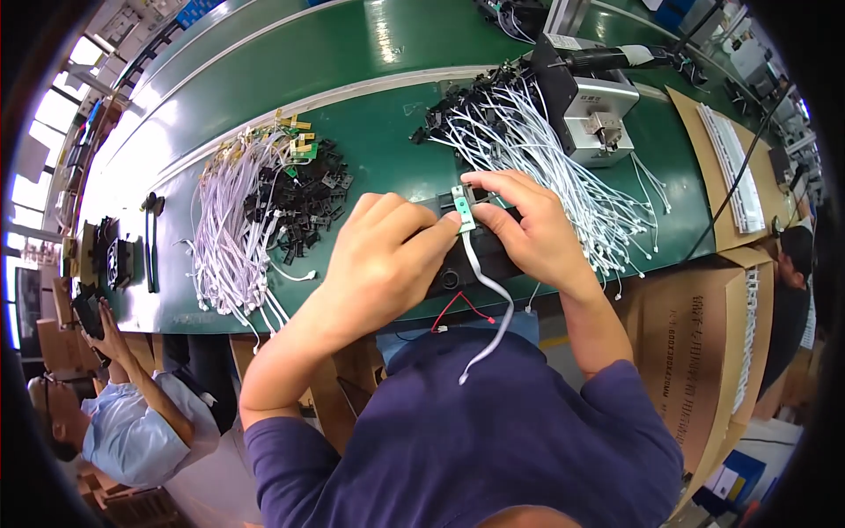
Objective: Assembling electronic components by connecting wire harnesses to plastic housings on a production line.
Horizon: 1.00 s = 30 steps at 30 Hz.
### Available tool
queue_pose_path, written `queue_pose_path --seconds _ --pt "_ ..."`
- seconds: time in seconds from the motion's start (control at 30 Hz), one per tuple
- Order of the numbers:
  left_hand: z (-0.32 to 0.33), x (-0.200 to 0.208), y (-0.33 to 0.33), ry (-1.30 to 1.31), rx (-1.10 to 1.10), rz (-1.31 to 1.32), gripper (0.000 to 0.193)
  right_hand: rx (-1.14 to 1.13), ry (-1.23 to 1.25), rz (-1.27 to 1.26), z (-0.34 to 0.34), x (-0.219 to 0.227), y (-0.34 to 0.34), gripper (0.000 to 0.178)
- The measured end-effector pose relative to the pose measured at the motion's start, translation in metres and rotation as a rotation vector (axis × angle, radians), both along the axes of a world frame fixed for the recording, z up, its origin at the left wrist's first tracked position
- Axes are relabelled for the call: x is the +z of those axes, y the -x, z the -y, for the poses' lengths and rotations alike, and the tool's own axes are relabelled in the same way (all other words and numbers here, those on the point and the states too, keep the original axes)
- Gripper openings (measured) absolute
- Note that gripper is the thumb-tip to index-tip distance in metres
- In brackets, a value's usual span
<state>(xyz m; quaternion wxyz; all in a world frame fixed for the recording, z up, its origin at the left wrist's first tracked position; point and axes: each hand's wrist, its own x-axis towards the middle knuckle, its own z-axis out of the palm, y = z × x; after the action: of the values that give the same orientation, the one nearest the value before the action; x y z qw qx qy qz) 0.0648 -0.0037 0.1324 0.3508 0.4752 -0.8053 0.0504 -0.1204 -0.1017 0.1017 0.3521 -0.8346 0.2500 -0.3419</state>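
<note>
While the left hand (383,251) pinches a little green board (463,211) in its fingers over the table (378,132), the right hand (532,233) has its fingers around a small black part (480,194) beside it, and a white cable (509,308) hangs down

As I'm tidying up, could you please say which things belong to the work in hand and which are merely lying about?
Likely in the job:
- green board with white cable, between left hand and right hand
- left cable bundle
- black plastic parts
- right cable bundle

Probably just lying about:
- white strips
- cardboard box
</note>
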Motion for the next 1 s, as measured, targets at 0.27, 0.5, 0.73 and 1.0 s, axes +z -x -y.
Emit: queue_pose_path --seconds 0.27,0.5,0.73,1.0 --pt "0.002 -0.018 0.005 0.024 0.102 0.106 0.028 0.012 0.019 0.0 0.0 -0.002 0.005 0.029" --pt "-0.006 -0.015 0.009 0.011 0.153 0.158 0.029 0.026 -0.03 0.005 -0.002 0.001 0.006 0.03" --pt "-0.001 -0.014 0.013 0.008 0.175 0.153 0.031 0.019 -0.063 -0.007 0.003 0.001 0.006 0.031" --pt "0.003 -0.003 0.017 -0.05 0.07 0.079 0.031 -0.877 0.02 0.419 0.16 0.016 0.072 0.082"
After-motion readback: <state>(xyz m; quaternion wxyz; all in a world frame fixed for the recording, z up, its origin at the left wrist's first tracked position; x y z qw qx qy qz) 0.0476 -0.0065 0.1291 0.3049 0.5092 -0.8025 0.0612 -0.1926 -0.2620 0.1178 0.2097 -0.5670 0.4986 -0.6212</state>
